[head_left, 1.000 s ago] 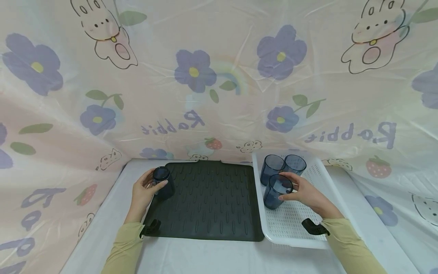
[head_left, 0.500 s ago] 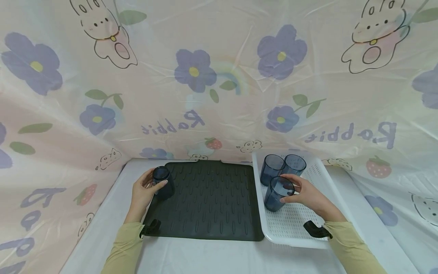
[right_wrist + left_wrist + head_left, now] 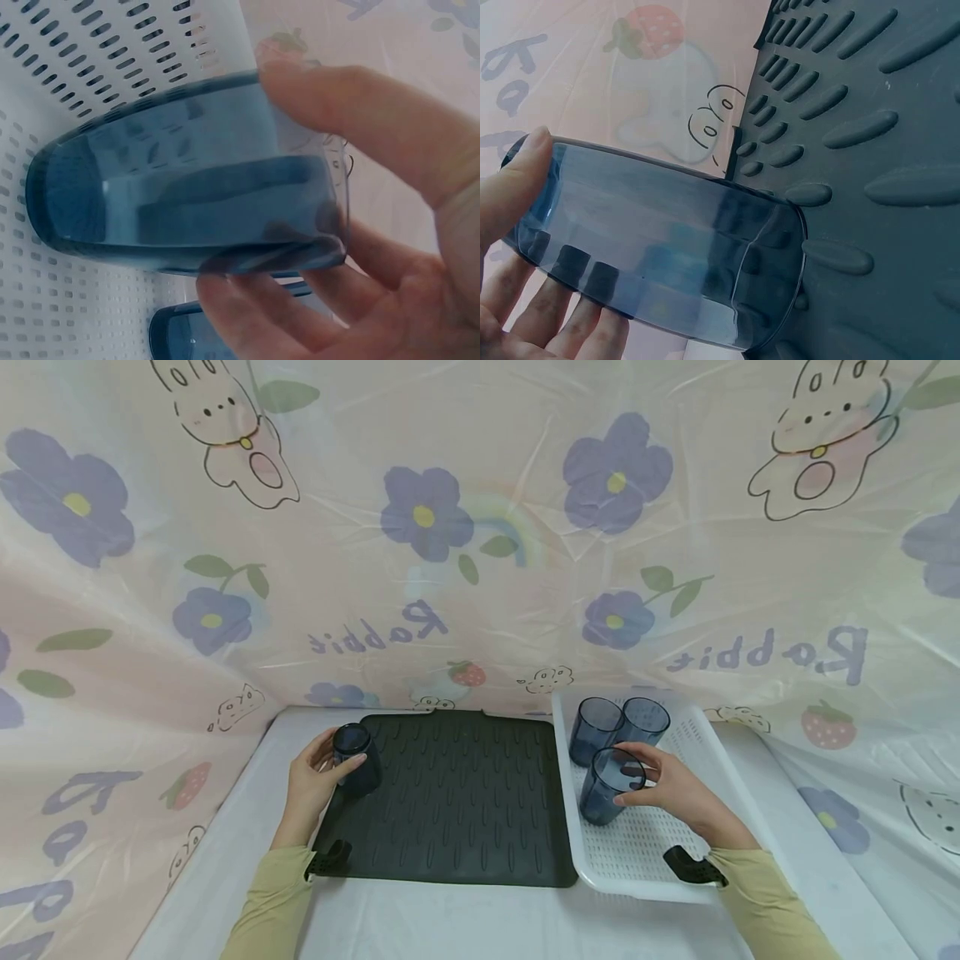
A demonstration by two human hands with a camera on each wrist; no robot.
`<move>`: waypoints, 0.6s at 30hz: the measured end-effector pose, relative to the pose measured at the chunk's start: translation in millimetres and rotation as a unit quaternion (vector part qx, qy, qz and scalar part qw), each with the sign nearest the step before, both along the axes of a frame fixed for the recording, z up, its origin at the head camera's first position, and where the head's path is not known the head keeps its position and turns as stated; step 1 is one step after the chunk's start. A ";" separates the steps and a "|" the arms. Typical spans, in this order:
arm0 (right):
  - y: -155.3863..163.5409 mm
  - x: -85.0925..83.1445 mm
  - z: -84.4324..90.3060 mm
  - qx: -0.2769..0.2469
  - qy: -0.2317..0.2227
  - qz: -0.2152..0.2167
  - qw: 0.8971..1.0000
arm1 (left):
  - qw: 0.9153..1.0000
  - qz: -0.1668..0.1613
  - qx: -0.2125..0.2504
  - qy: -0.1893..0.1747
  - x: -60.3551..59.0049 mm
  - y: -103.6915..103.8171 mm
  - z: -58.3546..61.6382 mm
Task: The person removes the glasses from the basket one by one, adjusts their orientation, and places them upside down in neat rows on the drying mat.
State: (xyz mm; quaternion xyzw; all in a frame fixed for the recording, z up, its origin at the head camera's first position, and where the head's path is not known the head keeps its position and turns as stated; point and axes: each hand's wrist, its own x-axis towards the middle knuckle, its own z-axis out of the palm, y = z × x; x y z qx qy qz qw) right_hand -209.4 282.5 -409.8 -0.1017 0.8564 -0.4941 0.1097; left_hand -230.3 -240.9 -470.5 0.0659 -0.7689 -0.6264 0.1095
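Head view: at centre left, the left hand (image 3: 315, 781) curls its fingers and thumb round a dark blue translucent plastic tumbler (image 3: 356, 760) that stands upside down on the upper left corner of the dark grey ribbed rubber draining mat (image 3: 457, 810). At centre right, the right hand (image 3: 671, 785) wraps round a second blue translucent tumbler (image 3: 609, 785), mouth up and slightly tilted, over the white perforated plastic tray (image 3: 645, 843) that lies just beside the mat's right edge. Two more blue tumblers (image 3: 618, 727) stand upright and touching at the tray's far end. By this layout, I judge one tumbler placed on the mat, one in hand and two left in the tray.

Left wrist view: the inverted tumbler (image 3: 660, 240) fills the lower left of the frame, its rim end against the ribbed mat (image 3: 877, 150) on the right. The thumb presses its upper side and the fingers (image 3: 562, 315) lie curled beneath, so the grip is a clasp, not yet let go.

Right wrist view: the held tumbler (image 3: 187, 195) crosses the middle of the frame over the tray's holes (image 3: 90, 67). The thumb lies along its top right and the fingers (image 3: 255, 315) bend under it. Whether its base touches the tray I cannot tell. Another tumbler's rim (image 3: 180, 334) shows at the bottom edge.
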 end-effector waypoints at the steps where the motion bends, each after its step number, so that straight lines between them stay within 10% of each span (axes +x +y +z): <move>1: -0.1 -0.1 -0.2 0.004 0.001 -0.002 1.000 | 1.000 -0.001 0.000 -0.001 0.1 0.0 0.0; 18: -5.2 2.7 3.9 0.034 0.008 -0.025 0.999 | 1.000 -0.003 0.007 -0.001 1.5 0.1 0.9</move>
